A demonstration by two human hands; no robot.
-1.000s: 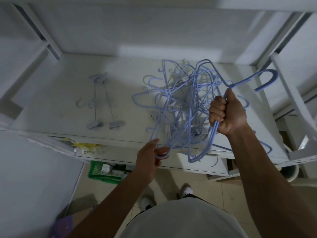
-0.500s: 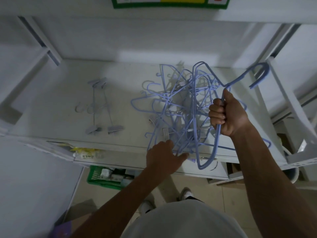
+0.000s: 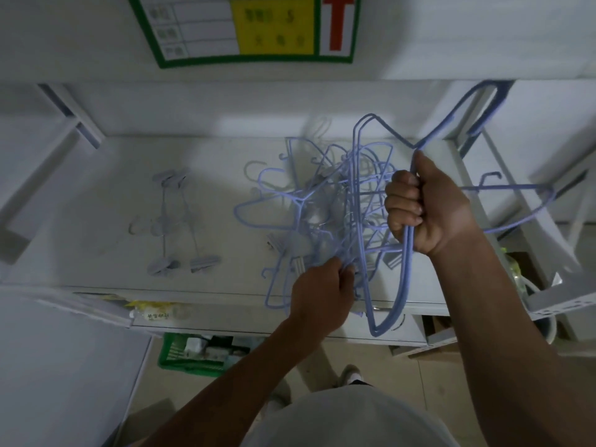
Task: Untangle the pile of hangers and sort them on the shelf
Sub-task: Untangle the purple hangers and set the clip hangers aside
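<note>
— Pale metal shelving fills my feed: a white shelf board point(image 3: 96, 195) runs across it, and a green-bordered sign with a yellow panel and a red arrow point(image 3: 245, 30) is fixed on the edge above. What do you want first?

— Whatever is around, and anything in the way.

— On the board's left lie a few grey clip hangers point(image 3: 175, 221), side by side and well apart from everything else. Under the front edge I see a yellow packet point(image 3: 154, 309), and lower down a green plastic crate point(image 3: 193, 353). Slanted white frame bars point(image 3: 503, 162) stand at the right, and one lilac loop reaches out in front of them.

— And the pile?

— I see a tangled pile of lilac thin-rod hangers point(image 3: 306, 201) right of centre on the board, its near part hanging over the front edge. It lies between the two hands, and its strands are threaded through what the right one holds.

— The hands?

— On my screen the right hand point(image 3: 429, 208) is clenched in a fist round the rods of large lilac hangers point(image 3: 407, 259), two as far as I can count, held up off the board. Their hook points up and right toward the upper shelf, and their lower bend drops past the front edge. That forearm comes in from the lower right. I have the left hand point(image 3: 322, 295) at the pile's near edge, back of the hand toward me, fingertips pinching into the thin strands. Which strand it has, I can't tell.
</note>
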